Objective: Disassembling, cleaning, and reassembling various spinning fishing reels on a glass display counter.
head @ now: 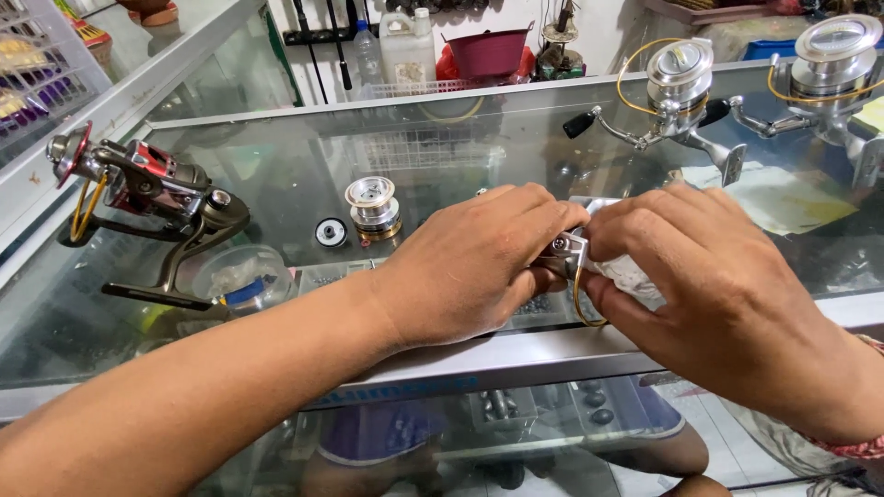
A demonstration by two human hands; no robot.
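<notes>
My left hand (pixel 479 267) and my right hand (pixel 700 276) meet over the glass counter (pixel 304 166), both closed around a silver fishing reel (pixel 568 253). Most of the reel is hidden by my fingers; a metal joint and a gold wire bail show between the hands. My right hand also presses a white cloth (pixel 635 276) against the reel. A loose silver and gold spool (pixel 373 207) stands upright on the glass just left of my left hand, with a small round black and white cap (pixel 331 232) beside it.
A dark grey and red reel (pixel 147 198) without a spool lies at the left. Two silver reels (pixel 677 92) (pixel 829 69) with gold bails stand at the back right. A clear round tub (pixel 241 276) shows near the left. A jug, bottle and maroon basin stand behind the counter.
</notes>
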